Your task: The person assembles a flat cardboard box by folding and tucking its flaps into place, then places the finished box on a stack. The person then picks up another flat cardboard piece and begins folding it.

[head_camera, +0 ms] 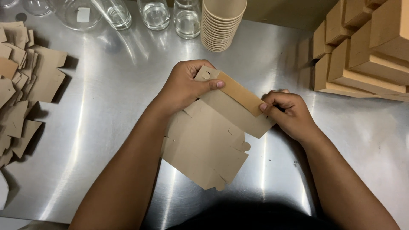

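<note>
**Flat box blank, one flap being folded over**

You are looking down at a shiny steel counter [106,140] that fills the view. At its far right stands a stack of folded brown cardboard boxes [362,51], already made up. At the far left lies a loose heap of flat cardboard blanks [21,93], still unfolded. Along the back edge stand several clear glass jars [170,15] and a leaning column of nested paper cups [221,23].

In the middle, just in front of you, lies the flat box blank [204,149], a die-cut sheet of brown card with tabs and notches along its edges. Most of it rests flat on the counter, unfolded. Only its far edge is raised: a long narrow flap [240,93] is turned up and over toward you, showing its browner face.

Your left hand [183,87] holds the left end of that flap, grip closed on it, thumb pressed across the top. Your right hand [287,113] pinches the right end, fingertips clenched over the fold.

Judging by this, the box is at an early stage: one edge is being creased, and the other sides and tabs remain flat, while the heap of blanks at left looks large.
</note>
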